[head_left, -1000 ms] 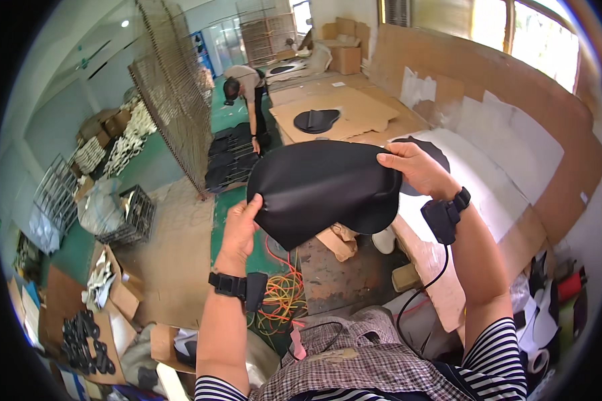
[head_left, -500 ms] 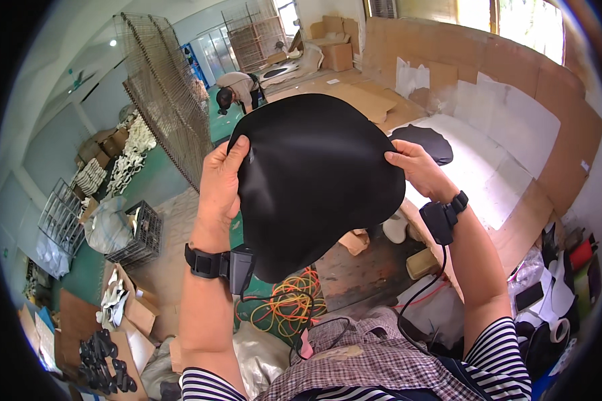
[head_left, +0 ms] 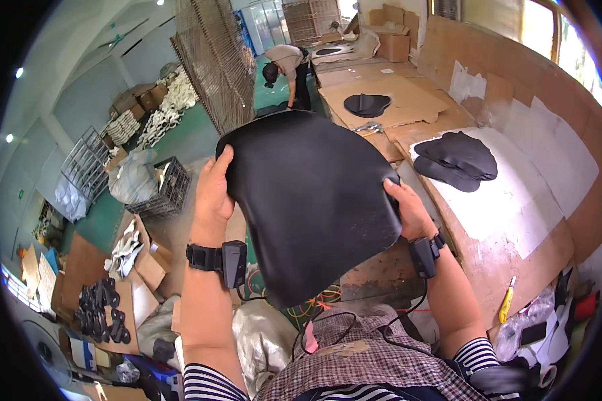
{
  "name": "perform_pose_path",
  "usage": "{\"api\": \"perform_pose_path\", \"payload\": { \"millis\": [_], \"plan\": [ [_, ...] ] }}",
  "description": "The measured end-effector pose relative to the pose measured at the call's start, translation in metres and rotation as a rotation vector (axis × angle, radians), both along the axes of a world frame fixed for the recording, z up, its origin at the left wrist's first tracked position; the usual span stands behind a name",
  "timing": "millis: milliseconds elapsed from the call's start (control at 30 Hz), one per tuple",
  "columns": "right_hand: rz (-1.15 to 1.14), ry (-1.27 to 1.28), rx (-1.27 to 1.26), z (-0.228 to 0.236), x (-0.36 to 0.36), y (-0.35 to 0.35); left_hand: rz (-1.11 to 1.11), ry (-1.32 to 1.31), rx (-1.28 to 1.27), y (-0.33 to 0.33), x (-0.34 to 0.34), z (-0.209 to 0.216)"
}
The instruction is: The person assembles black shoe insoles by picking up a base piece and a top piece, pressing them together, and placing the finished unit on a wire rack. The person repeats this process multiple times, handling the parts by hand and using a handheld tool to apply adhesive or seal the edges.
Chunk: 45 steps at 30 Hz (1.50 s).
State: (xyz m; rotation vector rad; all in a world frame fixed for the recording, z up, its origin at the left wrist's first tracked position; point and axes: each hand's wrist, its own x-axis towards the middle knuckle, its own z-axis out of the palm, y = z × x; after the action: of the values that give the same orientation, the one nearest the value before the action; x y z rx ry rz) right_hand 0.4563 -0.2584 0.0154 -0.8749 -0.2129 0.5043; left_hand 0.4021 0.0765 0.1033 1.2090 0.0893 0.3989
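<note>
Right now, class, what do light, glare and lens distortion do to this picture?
In the head view, the window looks overexposed and the white sheet glares; same head view, the black sheet shows soft sheen, the cardboard panel looks bowed.

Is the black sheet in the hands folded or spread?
Spread: the black sheet shows one broad face, held between the left hand and right hand.

A slim yellow tool (head_left: 508,301) lies on brown cardboard (head_left: 478,274) — leftward, a pale bag (head_left: 131,182) overlaps a dark crate (head_left: 172,190).
</note>
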Motion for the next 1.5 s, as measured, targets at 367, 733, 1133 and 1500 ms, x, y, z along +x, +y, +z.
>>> {"api": "perform_pose_path", "payload": {
  "millis": [367,733,1133,1500],
  "plan": [
    [0.166,-0.030,-0.136,0.018,0.016,0.053,0.394,0.222,0.609,-0.022,-0.035,-0.183],
    [0.317,-0.163,-0.446,0.017,-0.002,0.095,0.017,0.200,0.371,-0.124,-0.058,-0.108],
    [0.537,-0.507,-0.512,-0.021,-0.061,0.124,0.798,0.202,0.277,-0.115,-0.108,-0.143],
    [1.135,-1.236,-0.309,-0.012,-0.106,0.187,0.840,0.218,0.936,-0.088,-0.243,-0.115]
  ]
}}
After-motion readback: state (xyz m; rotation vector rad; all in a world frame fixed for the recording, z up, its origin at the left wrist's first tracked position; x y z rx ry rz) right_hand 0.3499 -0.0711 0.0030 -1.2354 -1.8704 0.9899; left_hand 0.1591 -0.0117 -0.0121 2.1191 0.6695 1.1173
